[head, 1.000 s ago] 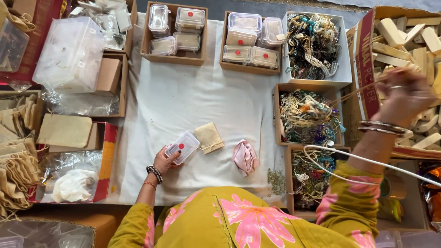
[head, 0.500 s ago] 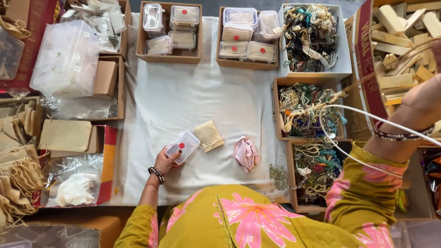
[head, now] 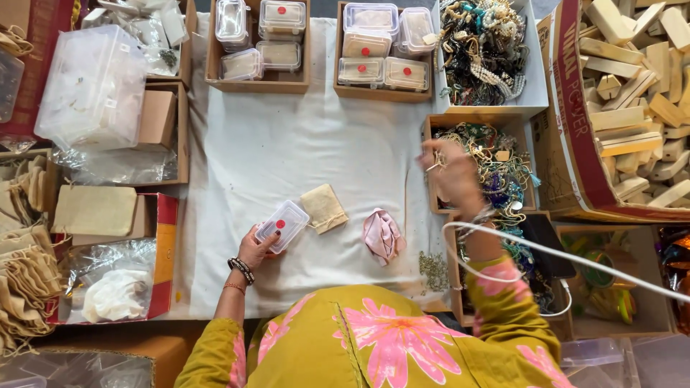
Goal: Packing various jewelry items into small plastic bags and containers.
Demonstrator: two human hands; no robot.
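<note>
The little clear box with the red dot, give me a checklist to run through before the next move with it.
1. Left hand grips the small clear box: ok.
2. Box lid shut: cannot tell.
3. Right hand holds a jewellery piece over the jewellery tray: ok, though blurred.
4. Beige pouch within reach beside the box: ok.
5. Pink pouch lies apart on the white cloth: ok.

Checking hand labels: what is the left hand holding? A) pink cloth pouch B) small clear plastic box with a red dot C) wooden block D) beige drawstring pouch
B: the left hand grips the small clear plastic box with a red dot on the white cloth, while the beige drawstring pouch and pink cloth pouch lie beside it, untouched.
</note>
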